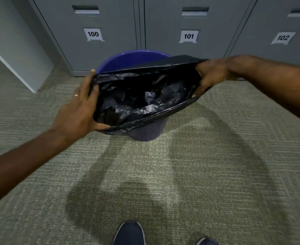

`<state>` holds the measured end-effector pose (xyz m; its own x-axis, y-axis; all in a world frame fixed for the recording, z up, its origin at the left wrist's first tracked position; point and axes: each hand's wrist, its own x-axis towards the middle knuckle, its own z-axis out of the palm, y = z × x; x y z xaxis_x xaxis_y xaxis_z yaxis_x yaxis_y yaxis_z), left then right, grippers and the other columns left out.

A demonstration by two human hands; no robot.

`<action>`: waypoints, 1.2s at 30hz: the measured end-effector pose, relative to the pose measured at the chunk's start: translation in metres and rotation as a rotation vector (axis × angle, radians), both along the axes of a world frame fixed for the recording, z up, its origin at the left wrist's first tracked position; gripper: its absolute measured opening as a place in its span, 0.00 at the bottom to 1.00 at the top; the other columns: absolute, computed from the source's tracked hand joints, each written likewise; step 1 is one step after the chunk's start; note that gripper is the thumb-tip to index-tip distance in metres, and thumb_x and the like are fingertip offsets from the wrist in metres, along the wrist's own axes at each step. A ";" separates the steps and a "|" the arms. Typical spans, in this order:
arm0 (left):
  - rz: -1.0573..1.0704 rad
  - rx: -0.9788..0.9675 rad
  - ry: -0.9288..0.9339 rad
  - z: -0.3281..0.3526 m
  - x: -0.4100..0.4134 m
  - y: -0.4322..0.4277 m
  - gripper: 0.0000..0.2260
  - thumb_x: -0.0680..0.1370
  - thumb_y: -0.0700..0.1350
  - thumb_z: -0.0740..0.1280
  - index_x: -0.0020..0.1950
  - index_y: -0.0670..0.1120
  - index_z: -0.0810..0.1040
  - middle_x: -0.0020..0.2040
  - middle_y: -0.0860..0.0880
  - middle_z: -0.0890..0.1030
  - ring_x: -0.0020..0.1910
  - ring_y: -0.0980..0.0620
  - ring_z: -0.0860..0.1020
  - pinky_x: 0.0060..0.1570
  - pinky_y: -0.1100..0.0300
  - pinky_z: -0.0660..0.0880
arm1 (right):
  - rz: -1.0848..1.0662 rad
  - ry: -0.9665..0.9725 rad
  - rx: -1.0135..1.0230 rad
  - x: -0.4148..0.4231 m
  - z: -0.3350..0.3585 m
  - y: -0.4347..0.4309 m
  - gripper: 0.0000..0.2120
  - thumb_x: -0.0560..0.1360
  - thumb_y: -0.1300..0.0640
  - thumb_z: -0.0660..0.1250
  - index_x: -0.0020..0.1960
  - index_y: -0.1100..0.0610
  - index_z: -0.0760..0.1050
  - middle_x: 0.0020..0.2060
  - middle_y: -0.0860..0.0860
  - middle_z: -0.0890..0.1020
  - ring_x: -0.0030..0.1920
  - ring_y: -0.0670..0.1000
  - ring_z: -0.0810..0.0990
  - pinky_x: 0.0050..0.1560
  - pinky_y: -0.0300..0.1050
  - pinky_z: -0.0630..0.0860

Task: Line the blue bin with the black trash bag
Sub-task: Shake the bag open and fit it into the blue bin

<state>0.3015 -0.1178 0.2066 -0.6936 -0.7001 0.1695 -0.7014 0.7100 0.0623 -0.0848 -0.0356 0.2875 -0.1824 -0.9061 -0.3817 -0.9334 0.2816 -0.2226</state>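
Grey carpet, lockers behind blue bin

A black bag is held stretched open over a blue bin, its crumpled inside hanging down into the bin. The bag's left edge is gripped by the left hand, on which a ring is worn, and its right edge by the right hand. The bin is stood on grey carpet before grey lockers labelled 100, 101 and 102. Two dark shoes are seen at the bottom edge.
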 end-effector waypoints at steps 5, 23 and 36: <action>-0.155 0.360 0.142 0.014 0.006 -0.065 0.58 0.61 0.68 0.79 0.84 0.55 0.53 0.84 0.51 0.48 0.83 0.44 0.53 0.78 0.40 0.62 | -0.239 -0.395 -0.121 0.004 -0.017 -0.005 0.19 0.76 0.65 0.69 0.65 0.56 0.73 0.52 0.49 0.80 0.52 0.48 0.79 0.44 0.39 0.76; 0.537 0.505 0.316 0.040 -0.092 -0.161 0.42 0.68 0.71 0.72 0.66 0.37 0.79 0.62 0.41 0.81 0.58 0.40 0.81 0.52 0.52 0.77 | -0.216 -0.131 -0.345 0.008 -0.028 -0.079 0.19 0.80 0.41 0.63 0.57 0.58 0.71 0.54 0.54 0.79 0.51 0.57 0.82 0.52 0.54 0.81; 0.512 0.644 0.789 -0.002 -0.100 -0.168 0.21 0.75 0.62 0.73 0.50 0.44 0.86 0.35 0.61 0.81 0.30 0.69 0.79 0.26 0.80 0.70 | -0.118 -0.351 -0.332 -0.012 -0.043 -0.146 0.10 0.81 0.50 0.66 0.50 0.54 0.82 0.46 0.49 0.84 0.49 0.49 0.81 0.45 0.41 0.74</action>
